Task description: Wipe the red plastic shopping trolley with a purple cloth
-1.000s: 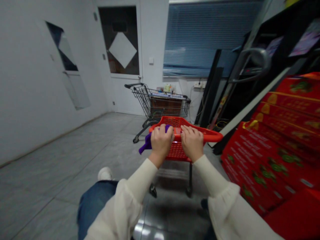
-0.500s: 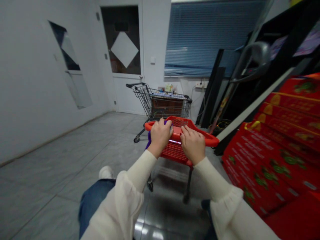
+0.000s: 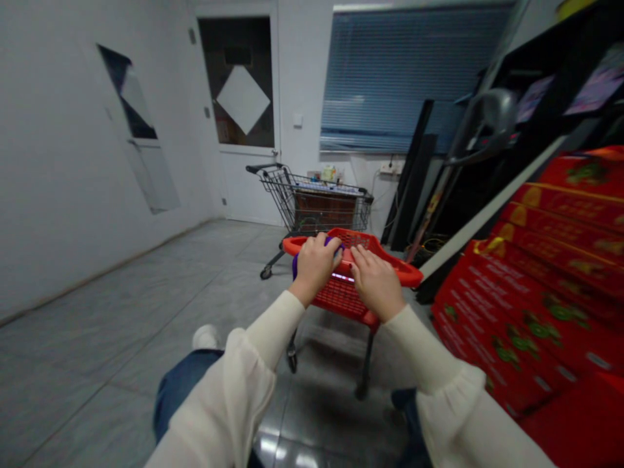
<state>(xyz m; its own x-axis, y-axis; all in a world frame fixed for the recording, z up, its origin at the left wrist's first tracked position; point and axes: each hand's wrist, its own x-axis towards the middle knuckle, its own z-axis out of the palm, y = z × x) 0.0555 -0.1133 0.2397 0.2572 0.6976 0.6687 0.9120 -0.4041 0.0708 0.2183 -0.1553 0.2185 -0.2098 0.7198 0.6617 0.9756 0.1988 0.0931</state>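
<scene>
My left hand (image 3: pixel 316 264) is closed on a purple cloth (image 3: pixel 334 243) at the handle of a small red shopping cart (image 3: pixel 348 303). Part of the cloth shows past the fingers, and more hangs at the left side of the hand; the rest is hidden under the palm. To its right, my right hand (image 3: pixel 377 281) holds the same red handle (image 3: pixel 408 275), fingers laid over the top and thumb on the near side. A narrow gap separates the two hands. The cart stands upright on its wheels, its basket partly hidden by my hands.
A black wire cart (image 3: pixel 277 185) holding a brown box (image 3: pixel 325 211) stands just beyond. Stacked red cartons (image 3: pixel 517 325) rise at the right, near leaning dark boards (image 3: pixel 414 169) and a pale bar (image 3: pixel 492 208). A white door (image 3: pixel 248 185) is behind; grey tiles (image 3: pixel 160 286) cover the floor.
My left hand and the purple cloth have shifted slightly right along the handle, closer to my right hand. My right hand stays at the handle with its fingers a little straighter.
</scene>
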